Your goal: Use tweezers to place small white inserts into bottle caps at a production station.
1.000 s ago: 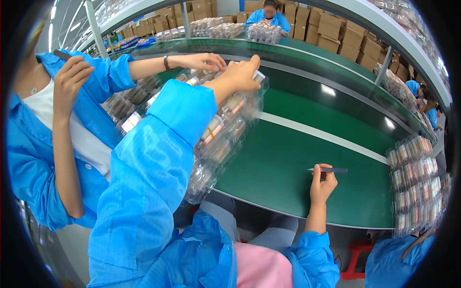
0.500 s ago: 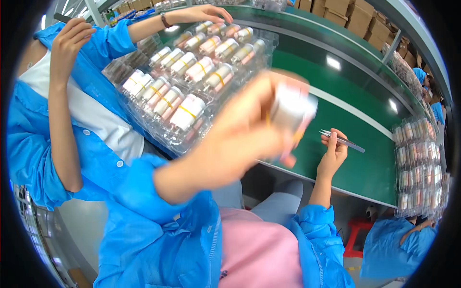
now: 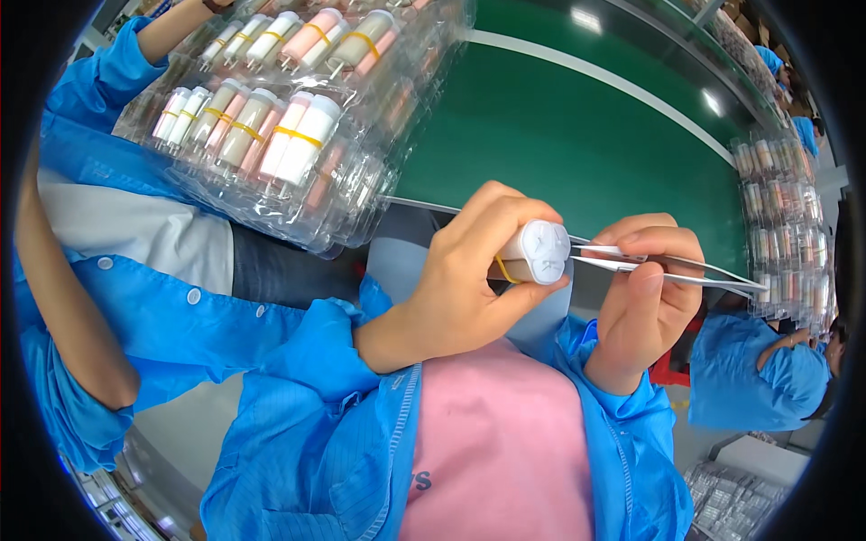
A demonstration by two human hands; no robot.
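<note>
My left hand [image 3: 460, 275] is closed round a bundle of small cylinders [image 3: 534, 253] tied with a yellow rubber band. Its white, lobed end faces right, and small marks or fine wires show on it. In my right hand [image 3: 651, 279] I grip metal tweezers [image 3: 713, 274] between thumb and fingers. The tips point left at the bundle's white end, close beside it; whether they touch it I cannot tell. Both hands are in front of my chest, near the belt's front edge. Most of the bundle's body is hidden by my left fingers.
Stacked clear plastic trays [image 3: 361, 153] hold several banded cylinder bundles [image 3: 299, 137] at the left. A green conveyor belt [image 3: 559, 135] runs behind my hands. More loaded trays [image 3: 780, 230] stand at the far right. A co-worker's blue sleeve [image 3: 81, 81] is close at my left; another person [image 3: 758, 370] sits at right.
My left hand has brought the bundle down in front of my chest, its white end turned right. My right hand has raised the tweezers and turned their tips toward it. The view has shifted.
</note>
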